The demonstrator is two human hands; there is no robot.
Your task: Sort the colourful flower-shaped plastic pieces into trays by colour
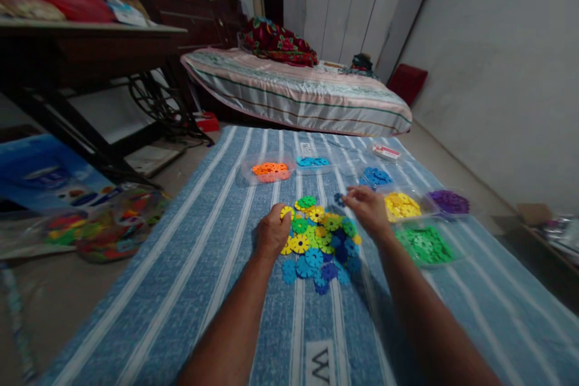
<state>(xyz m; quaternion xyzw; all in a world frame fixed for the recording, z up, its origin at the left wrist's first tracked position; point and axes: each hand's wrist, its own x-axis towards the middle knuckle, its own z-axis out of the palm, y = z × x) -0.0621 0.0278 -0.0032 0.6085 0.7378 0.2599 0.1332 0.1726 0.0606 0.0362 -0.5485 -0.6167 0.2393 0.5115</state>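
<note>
My left hand (271, 230) is closed at the left edge of a loose pile of notched plastic flower discs (312, 244) in yellow, green and blue. A yellow flower disc (286, 212) shows between its thumb and fingers. Above the pile's right side, my right hand (367, 208) pinches a dark blue flower disc (339, 199). Clear tubs stand around the pile: orange discs (271, 171), light blue discs (313, 161), blue discs (376, 177), yellow discs (401, 206), purple discs (449, 202) and green discs (425, 244).
A blue striped cloth (190, 271) covers the table. At its far right lies a small clear box (386, 153) with red and white contents. Bags of colourful pieces (122, 223) rest on the left, below a sewing table (90, 30). A bed (298, 93) stands behind.
</note>
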